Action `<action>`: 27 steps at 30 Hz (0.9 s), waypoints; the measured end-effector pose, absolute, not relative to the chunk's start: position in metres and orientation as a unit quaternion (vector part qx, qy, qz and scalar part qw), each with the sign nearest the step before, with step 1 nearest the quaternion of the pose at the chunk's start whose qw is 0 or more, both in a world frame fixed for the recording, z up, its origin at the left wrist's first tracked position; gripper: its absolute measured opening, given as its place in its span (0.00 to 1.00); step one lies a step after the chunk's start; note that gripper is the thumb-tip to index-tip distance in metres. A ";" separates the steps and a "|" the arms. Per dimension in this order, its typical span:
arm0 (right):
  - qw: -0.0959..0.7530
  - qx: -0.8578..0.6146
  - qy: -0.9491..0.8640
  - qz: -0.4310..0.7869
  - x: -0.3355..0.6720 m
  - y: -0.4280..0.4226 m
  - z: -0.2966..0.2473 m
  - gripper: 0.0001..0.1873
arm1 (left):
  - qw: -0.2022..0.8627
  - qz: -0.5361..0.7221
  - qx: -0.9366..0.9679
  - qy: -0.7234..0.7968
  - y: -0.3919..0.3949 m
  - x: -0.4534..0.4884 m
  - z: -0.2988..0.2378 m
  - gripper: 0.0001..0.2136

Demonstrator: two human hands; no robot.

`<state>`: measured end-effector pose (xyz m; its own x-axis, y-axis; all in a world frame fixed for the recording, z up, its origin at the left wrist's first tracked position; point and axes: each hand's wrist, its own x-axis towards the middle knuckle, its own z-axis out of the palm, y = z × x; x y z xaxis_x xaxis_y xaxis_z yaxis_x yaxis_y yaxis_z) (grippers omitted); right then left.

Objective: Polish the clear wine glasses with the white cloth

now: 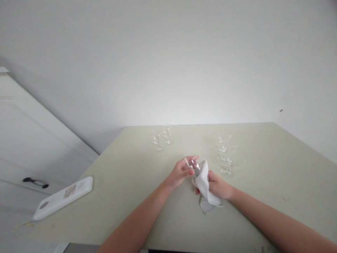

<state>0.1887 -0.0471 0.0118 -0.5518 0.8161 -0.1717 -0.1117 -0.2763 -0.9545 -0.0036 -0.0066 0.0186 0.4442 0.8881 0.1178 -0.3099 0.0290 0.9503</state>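
My left grip (181, 170) is curled round the bowl of the glass (190, 162), and my right grip (218, 184) is clamped on the cloth (202, 181), which hides the foot end. So the glass sits between my grips, over the tabletop (168, 225). To rub it well, I think I should squeeze softly with the left and turn the cloth slowly, so the thin stem won't snap. The glass is tipped: its long line slants from the mouth, by my left fingers, down into the cloth. The mouth seems to point up and left.
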 end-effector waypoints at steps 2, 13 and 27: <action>0.306 -0.332 -0.509 0.733 0.190 -0.046 0.007 0.14 | 0.657 0.470 0.517 0.283 -0.007 -0.002 0.019 0.35; 0.336 -0.351 -0.522 0.701 0.189 -0.043 0.001 0.14 | 0.675 0.454 0.503 0.292 -0.004 -0.004 0.022 0.31; 0.374 -0.383 -0.594 0.601 0.187 -0.040 -0.008 0.13 | 0.675 0.451 0.507 0.290 -0.006 -0.001 0.026 0.35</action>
